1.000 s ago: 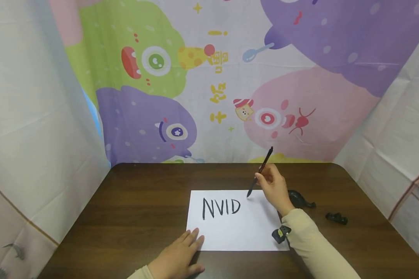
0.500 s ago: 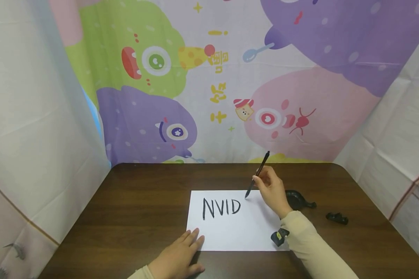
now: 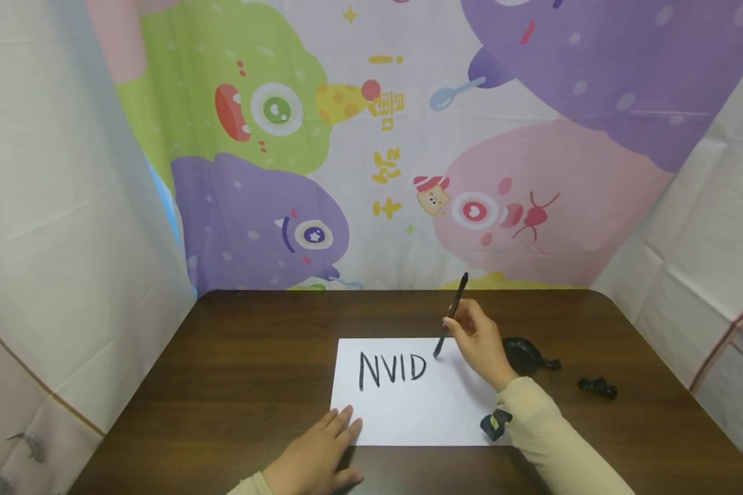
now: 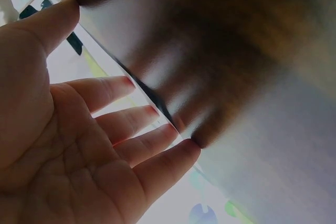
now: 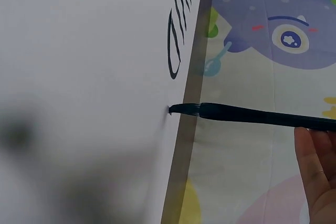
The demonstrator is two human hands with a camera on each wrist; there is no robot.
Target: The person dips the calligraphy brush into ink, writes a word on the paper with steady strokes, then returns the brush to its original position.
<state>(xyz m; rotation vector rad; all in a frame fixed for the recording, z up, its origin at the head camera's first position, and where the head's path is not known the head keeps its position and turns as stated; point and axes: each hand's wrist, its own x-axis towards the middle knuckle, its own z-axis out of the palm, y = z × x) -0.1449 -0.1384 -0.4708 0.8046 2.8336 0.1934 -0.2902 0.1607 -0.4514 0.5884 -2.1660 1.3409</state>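
A sheet of white paper (image 3: 408, 419) lies on the table, with "NVID" in black letters (image 3: 393, 368) across its upper part. My right hand (image 3: 479, 344) pinches a black writing brush (image 3: 457, 299) by its handle. In the right wrist view the bristle tip (image 5: 176, 109) meets the paper just past the letter D, slightly bent. My left hand (image 3: 316, 450) lies over the paper's lower left corner, fingers extended. The left wrist view shows those fingers (image 4: 157, 169) straight, their tips against the surface.
To the right of my right hand sits a round black dish with a spout-like end (image 3: 526, 354), partly hidden by that hand. A small black rest-like object (image 3: 597, 387) lies farther right. Behind the brown table (image 3: 235, 357) hangs a cartoon-printed cloth (image 3: 371, 261).
My right hand has shifted slightly left and toward me, lowering the brush tip a little on the sheet. The brush stands somewhat more upright. My left hand stays put.
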